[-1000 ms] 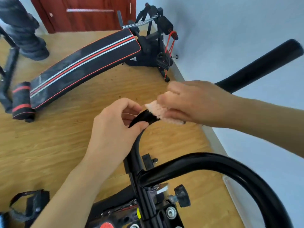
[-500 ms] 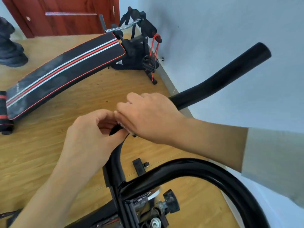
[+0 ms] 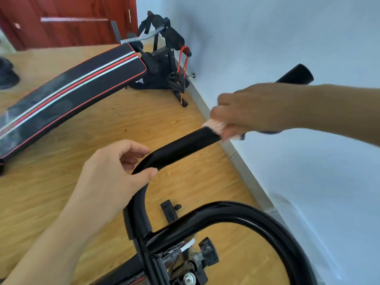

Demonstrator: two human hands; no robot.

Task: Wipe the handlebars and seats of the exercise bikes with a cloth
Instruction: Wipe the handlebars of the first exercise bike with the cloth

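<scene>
The black handlebar (image 3: 181, 148) of an exercise bike curves up from the stem at the bottom centre and runs toward the upper right. My left hand (image 3: 115, 171) pinches the bend of that bar between thumb and fingers. My right hand (image 3: 246, 112), motion-blurred, grips a pink cloth (image 3: 216, 126) and presses it on the far end of the same bar. The other handlebar arm (image 3: 296, 74) sticks out behind my right forearm. A glossy black loop of tube (image 3: 257, 214) arcs across the lower right. No seat is in view.
A black sit-up bench (image 3: 67, 93) with red and white stripes lies on the wooden floor, its frame and red cords (image 3: 176, 79) at the wall. A white wall (image 3: 287, 38) runs along the right. A red door (image 3: 72, 19) stands at the back. A black adjustment knob (image 3: 207, 251) sits below.
My right hand slid the cloth from beside my left hand out along the handlebar toward its far end. My left hand kept its hold on the bend.
</scene>
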